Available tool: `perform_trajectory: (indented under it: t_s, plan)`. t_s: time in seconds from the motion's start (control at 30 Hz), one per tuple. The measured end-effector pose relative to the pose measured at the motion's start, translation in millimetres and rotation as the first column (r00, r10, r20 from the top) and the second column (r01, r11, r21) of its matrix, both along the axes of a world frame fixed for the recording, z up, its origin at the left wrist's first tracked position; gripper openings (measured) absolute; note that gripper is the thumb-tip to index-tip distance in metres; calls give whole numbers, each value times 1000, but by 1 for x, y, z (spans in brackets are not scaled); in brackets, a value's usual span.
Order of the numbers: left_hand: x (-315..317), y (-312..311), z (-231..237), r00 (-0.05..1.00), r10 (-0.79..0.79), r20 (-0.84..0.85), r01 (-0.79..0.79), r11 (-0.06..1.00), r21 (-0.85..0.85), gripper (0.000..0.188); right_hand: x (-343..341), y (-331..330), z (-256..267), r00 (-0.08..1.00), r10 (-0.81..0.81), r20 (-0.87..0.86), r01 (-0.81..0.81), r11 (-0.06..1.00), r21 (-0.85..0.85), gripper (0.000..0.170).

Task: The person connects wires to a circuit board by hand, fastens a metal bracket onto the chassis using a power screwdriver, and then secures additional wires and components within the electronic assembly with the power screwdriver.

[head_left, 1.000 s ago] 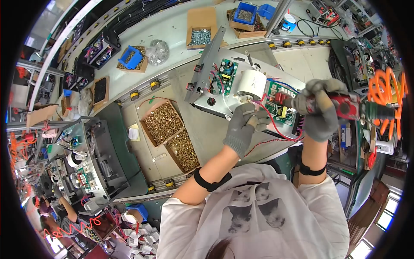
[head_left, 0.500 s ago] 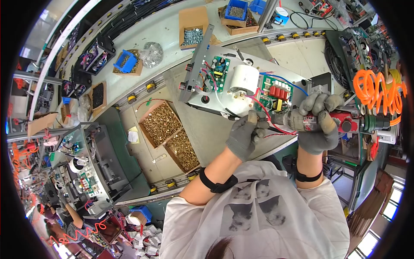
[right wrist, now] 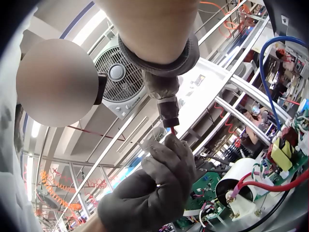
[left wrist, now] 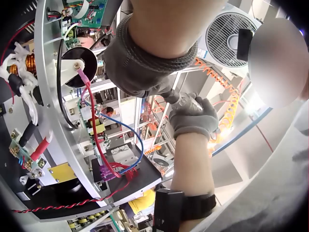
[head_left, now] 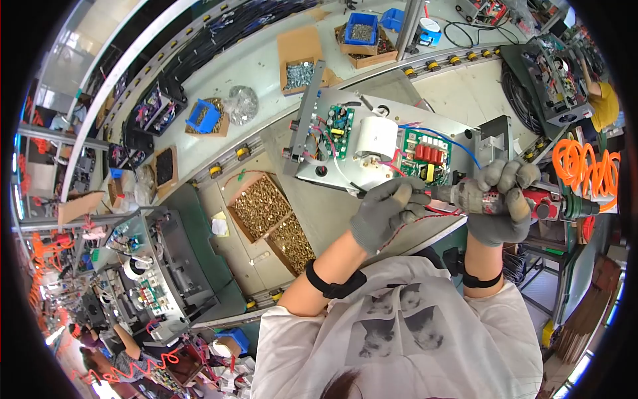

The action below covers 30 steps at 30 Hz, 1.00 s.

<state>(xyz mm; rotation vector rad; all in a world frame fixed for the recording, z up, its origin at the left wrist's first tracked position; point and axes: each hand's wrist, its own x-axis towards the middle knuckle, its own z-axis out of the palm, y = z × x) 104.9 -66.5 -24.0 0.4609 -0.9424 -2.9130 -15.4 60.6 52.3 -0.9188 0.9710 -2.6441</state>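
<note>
My gloved right hand point(head_left: 502, 206) grips a red-and-grey power driver point(head_left: 546, 205), its nose pointing left. Curled fingers of my gloved left hand point(head_left: 385, 216) meet at the driver's tip, where a thin red bit point(right wrist: 173, 130) shows between them. Whether a screw is there too I cannot tell. Both hands are at the near edge of an open metal chassis point(head_left: 342, 176). It carries a white cylinder point(head_left: 377, 136) and a green circuit board point(head_left: 413, 143) with red components. Thick red wire point(right wrist: 277, 187) leads from the cylinder's terminal; twisted red-black wire point(left wrist: 82, 205) hangs by the chassis.
Open boxes of brass-coloured screws point(head_left: 259, 203) sit left of the chassis. Another open chassis point(head_left: 179, 256) stands farther left. An orange coiled hose point(head_left: 581, 166) is behind the driver. Blue bins point(head_left: 205, 118) and boxes line the far bench. Other people work at both sides.
The right hand has brought the driver down from over the circuit board to the chassis's near edge. The left hand has moved from beside the white cylinder to the driver's tip.
</note>
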Motion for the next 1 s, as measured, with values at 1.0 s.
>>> perform_trajectory:
  t_s: [1.0]
  plan:
    - [-146, -93, 13, 739, -359, 570, 349, -519, -780, 25, -42, -18, -38, 974, -222, 50, 213, 965, 151, 22]
